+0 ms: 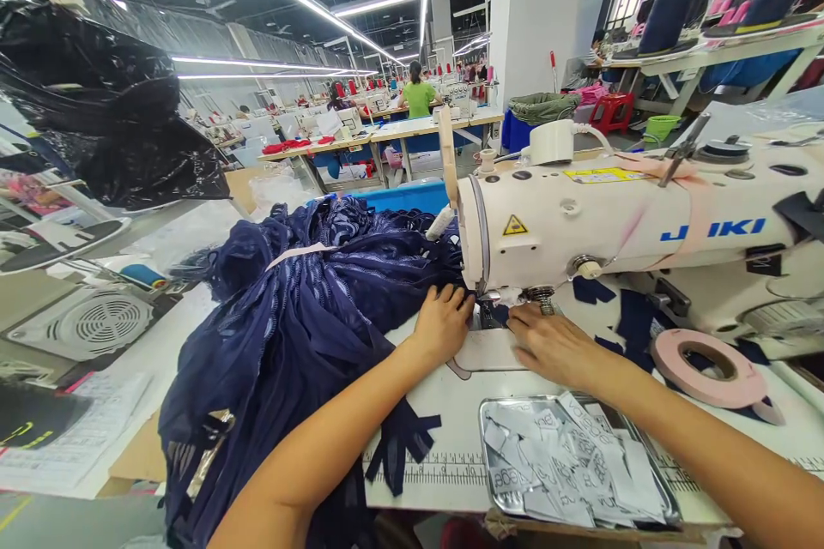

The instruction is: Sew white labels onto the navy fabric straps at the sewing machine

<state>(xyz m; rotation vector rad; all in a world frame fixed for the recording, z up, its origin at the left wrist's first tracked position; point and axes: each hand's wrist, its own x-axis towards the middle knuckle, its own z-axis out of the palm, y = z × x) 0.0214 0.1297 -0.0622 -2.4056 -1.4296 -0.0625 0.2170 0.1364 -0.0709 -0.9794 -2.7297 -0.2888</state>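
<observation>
A white sewing machine [618, 227] stands on the worktable [451, 437]. A large heap of dark blue lacy fabric [289, 317] lies to its left. My left hand [443, 322] rests on the edge of this fabric beside the needle area, its fingers curled down on the cloth. My right hand [547, 343] lies flat on the machine bed just right of the presser foot [542, 300], fingers pressed together on a small piece of fabric. The needle itself is hidden by the machine head.
A metal tray [493, 480] of several white size labels sits at the table's front. A roll of pink tape [708, 364] lies at right. Blue fabric strips [402, 442] lie near the ruler markings. Black plastic [103, 103] hangs at left. Other workers sit at distant tables.
</observation>
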